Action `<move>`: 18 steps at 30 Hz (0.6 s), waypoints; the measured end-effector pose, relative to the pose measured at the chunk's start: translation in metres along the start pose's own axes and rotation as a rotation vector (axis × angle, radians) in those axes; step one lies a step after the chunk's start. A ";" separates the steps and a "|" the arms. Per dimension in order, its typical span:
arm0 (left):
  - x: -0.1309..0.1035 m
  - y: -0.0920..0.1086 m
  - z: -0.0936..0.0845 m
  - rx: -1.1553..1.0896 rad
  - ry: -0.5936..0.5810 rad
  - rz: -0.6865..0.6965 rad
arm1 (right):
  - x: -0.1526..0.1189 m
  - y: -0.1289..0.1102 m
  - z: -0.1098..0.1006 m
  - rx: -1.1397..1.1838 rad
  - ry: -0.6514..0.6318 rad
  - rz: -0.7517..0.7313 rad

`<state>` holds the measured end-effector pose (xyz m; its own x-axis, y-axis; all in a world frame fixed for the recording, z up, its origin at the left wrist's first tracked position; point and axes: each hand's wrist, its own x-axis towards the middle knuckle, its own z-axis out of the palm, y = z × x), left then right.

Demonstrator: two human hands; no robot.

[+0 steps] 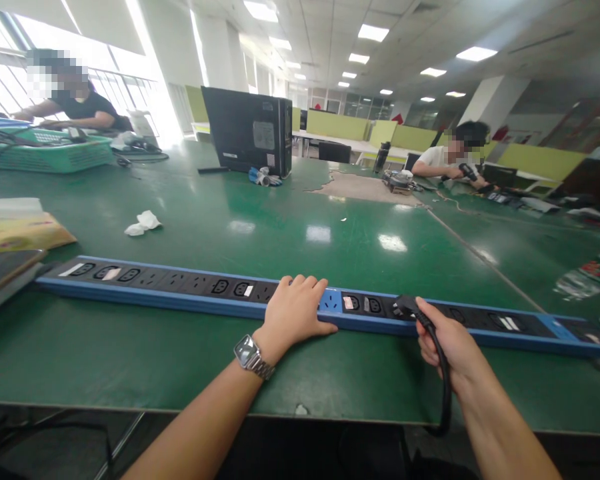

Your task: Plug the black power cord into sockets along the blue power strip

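A long blue power strip (170, 301) with black sockets lies across the green table. My left hand (297, 310), with a metal-banded watch (249, 353) on the wrist, grips the strip around its middle, fingers over the far edge and thumb along the near side. To the right, my right hand (445, 340) is closed on a black plug (405, 307) held at the strip's sockets. Whether its pins are in a socket cannot be made out. The plug's thick black cable (446, 393) hangs down past the table's front edge.
A black computer case (247, 133) stands at the back, with blue-and-white gloves (265, 177) beside it. Green baskets (55, 157) and a tissue pack (25, 230) are at left. Crumpled tissue (145, 223) lies behind the strip. Two people sit across the table; a bottle (593, 270) lies right.
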<state>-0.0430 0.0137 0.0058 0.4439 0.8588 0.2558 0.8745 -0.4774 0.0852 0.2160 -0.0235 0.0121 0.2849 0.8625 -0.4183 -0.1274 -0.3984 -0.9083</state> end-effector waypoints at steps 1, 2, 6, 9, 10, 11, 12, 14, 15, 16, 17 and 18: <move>0.000 0.000 0.000 0.002 -0.002 -0.004 | 0.000 0.001 0.003 0.003 0.006 -0.017; 0.000 0.000 0.000 0.006 -0.003 -0.007 | -0.001 0.001 0.006 0.007 0.001 -0.028; 0.000 0.001 -0.002 0.020 -0.003 -0.006 | -0.005 0.000 0.013 0.071 -0.011 -0.007; -0.001 0.002 -0.002 0.020 -0.001 -0.004 | -0.007 0.002 0.007 0.165 0.012 0.016; -0.001 0.002 -0.002 0.019 -0.001 -0.002 | -0.008 0.004 0.005 0.169 0.010 -0.003; -0.001 0.001 -0.002 0.018 -0.001 0.000 | -0.008 0.005 0.003 0.156 0.018 -0.040; -0.001 0.001 -0.002 0.017 -0.001 -0.002 | -0.008 0.007 0.002 0.137 0.034 -0.082; -0.001 0.001 -0.002 0.018 0.001 -0.009 | -0.009 0.007 0.001 0.122 0.075 -0.123; -0.001 0.001 -0.001 0.019 0.003 -0.012 | -0.009 0.006 0.002 0.132 0.083 -0.111; -0.001 0.001 -0.001 0.020 0.004 -0.013 | -0.009 0.004 0.003 0.149 0.074 -0.085; -0.001 0.001 0.000 0.021 0.006 -0.013 | -0.009 0.002 0.004 0.165 0.040 -0.048; -0.001 0.001 0.000 0.021 0.008 -0.010 | -0.009 0.000 0.006 0.179 -0.004 -0.006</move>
<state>-0.0425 0.0128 0.0057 0.4335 0.8619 0.2631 0.8829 -0.4647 0.0677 0.2073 -0.0296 0.0162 0.2823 0.8660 -0.4127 -0.2928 -0.3319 -0.8967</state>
